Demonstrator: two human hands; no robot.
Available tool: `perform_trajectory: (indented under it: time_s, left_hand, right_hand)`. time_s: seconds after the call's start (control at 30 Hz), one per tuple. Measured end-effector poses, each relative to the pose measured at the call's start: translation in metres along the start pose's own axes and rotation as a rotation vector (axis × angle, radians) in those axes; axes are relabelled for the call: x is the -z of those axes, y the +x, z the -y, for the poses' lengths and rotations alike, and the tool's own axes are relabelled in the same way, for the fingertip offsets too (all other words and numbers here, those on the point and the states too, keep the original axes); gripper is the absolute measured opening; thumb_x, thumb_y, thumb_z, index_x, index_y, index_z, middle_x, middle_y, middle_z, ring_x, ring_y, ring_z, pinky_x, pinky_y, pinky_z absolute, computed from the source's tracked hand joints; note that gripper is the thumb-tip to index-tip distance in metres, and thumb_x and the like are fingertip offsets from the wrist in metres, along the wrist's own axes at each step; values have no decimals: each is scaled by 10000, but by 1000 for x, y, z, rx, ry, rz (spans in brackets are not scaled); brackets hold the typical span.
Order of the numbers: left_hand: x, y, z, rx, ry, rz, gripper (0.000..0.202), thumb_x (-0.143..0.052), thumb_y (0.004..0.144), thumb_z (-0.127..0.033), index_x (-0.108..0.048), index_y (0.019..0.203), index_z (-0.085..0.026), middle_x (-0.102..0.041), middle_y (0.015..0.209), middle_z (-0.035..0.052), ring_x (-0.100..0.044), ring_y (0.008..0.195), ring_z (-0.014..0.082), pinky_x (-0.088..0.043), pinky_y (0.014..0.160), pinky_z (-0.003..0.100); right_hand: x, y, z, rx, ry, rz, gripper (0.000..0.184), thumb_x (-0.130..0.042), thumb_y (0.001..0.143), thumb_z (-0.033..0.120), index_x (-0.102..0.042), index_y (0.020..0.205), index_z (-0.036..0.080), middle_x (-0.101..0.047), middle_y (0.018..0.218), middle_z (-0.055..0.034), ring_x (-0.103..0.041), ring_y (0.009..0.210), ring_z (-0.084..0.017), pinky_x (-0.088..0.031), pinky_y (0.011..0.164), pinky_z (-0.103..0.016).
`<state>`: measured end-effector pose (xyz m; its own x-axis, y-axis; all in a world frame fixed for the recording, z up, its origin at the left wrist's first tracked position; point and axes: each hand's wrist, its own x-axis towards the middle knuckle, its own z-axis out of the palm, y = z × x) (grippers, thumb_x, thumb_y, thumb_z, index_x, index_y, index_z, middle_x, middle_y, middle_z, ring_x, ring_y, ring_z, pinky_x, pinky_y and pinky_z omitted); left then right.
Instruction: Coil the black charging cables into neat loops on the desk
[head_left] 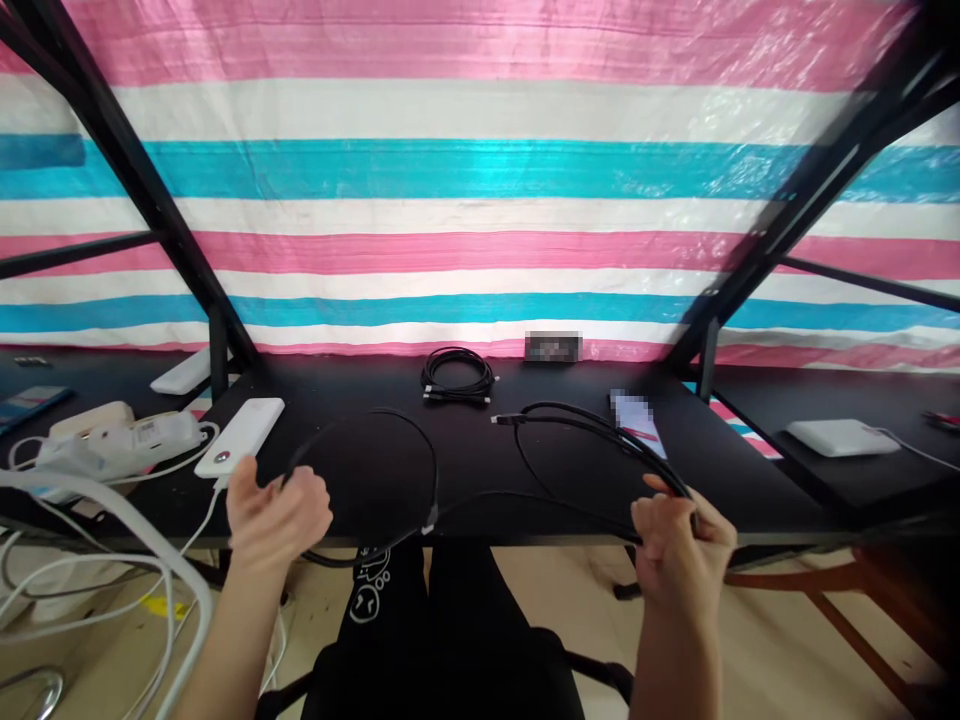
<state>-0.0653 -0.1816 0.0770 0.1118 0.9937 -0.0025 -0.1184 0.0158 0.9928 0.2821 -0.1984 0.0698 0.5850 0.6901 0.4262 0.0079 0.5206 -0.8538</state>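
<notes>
A long black cable (437, 470) runs in loose loops between my hands above the near edge of the black desk. My right hand (682, 535) is closed around several strands of it at the right. From that fist the strands arch left to a connector end lying near the middle of the desk. A second connector hangs at the front edge, between the hands. At the left, my left hand (277, 510) has its fingers curled around the cable's far loop, the thumb standing apart. Behind, a coiled black cable (459, 372) rests on the desk.
A white power bank (240, 437) with a plugged-in cable lies beside my left hand. White power strips (124, 445) and tangled white cords crowd the left. A phone (637, 425) lies behind my right hand. Black metal frame legs (180, 240) rise on both sides before a striped sheet (480, 170).
</notes>
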Motion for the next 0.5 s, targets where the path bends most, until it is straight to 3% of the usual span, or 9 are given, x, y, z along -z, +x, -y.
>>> perform_trajectory:
  time_s: [0.1, 0.2, 0.33, 0.5]
  left_hand:
    - [-9, -6, -8, 152, 31, 148, 545, -468, 680, -758, -496, 573, -224, -233, 255, -76, -148, 156, 61, -72, 216, 202]
    - [-27, -4, -17, 248, 170, 190, 362, -544, 786, -548, -584, 850, -194, -439, 346, -50, -305, 202, 70, -156, 260, 160]
    - [-41, 4, -23, 215, 419, 110, 352, -531, 809, -499, -576, 958, -184, -419, 334, -77, -340, 230, 78, -186, 307, 157]
    - [-42, 3, -22, 241, 525, 183, 374, -469, 829, -518, -613, 854, -173, -387, 340, -79, -318, 244, 70, -205, 327, 176]
  right_hand:
    - [1, -10, 13, 112, -199, 9, 267, -683, 725, 432, -691, 731, 165, -382, 331, 75, -270, 247, -56, -173, 305, -222]
    - [-3, -19, 31, 251, -367, 73, 258, -686, 724, 439, -706, 725, 182, -470, 382, 38, -370, 283, -86, -266, 315, -243]
    - [-9, -25, 45, 506, -454, 106, 142, -699, 740, 372, -717, 718, 232, -514, 423, 34, -465, 361, -111, -355, 402, -263]
    - [-7, -24, 40, 495, -477, -35, 79, -641, 787, 235, -719, 800, 236, -522, 503, 24, -471, 421, -115, -328, 424, -264]
